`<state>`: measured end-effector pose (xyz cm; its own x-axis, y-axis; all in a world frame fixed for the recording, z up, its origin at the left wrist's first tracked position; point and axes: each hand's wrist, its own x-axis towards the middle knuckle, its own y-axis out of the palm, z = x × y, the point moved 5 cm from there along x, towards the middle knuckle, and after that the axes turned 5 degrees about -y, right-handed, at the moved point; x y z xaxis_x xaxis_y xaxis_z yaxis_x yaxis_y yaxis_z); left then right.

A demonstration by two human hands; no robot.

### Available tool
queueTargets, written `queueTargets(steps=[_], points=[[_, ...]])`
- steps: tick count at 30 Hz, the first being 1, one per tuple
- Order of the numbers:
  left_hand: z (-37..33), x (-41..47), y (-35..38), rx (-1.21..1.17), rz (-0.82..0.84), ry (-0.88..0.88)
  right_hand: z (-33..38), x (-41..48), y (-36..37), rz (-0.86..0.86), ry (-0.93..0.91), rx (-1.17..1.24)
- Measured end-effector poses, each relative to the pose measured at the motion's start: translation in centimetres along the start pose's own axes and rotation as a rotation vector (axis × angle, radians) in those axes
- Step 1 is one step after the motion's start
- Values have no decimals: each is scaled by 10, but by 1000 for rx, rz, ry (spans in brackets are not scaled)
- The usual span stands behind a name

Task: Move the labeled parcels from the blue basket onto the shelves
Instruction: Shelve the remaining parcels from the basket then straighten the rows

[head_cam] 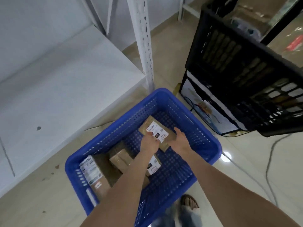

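Shelf (65,82) sat left of and above the basket (69,163), its near edge just beside the basket's far-left side. Other parcels (119,158) lay along the basket's near-left wall. Target parcel (164,128) sat near the far corner, label up, long axis running far-left to near-right. Left hand (150,142) was on its near-left edge, fingers curled onto the label. Thumb was hidden, so can't confirm a full pinch. Right hand (179,139) was against the near-right edge, fingers fairly straight and together, bracing rather than gripping. Hands bracketed the parcel, both about equally near. Judgement: lift goes up and left to the shelf, clear of the basket rim. Black crate (237,66) on the right was well apart.
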<state>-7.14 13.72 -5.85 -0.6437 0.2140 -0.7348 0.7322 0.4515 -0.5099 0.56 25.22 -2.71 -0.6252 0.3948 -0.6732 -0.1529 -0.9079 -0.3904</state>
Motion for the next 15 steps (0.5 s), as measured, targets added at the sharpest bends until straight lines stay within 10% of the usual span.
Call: queueTargets(steps=[15], points=[[109,172,136,-595,29,-328,-134,215,80,49,13,-199]])
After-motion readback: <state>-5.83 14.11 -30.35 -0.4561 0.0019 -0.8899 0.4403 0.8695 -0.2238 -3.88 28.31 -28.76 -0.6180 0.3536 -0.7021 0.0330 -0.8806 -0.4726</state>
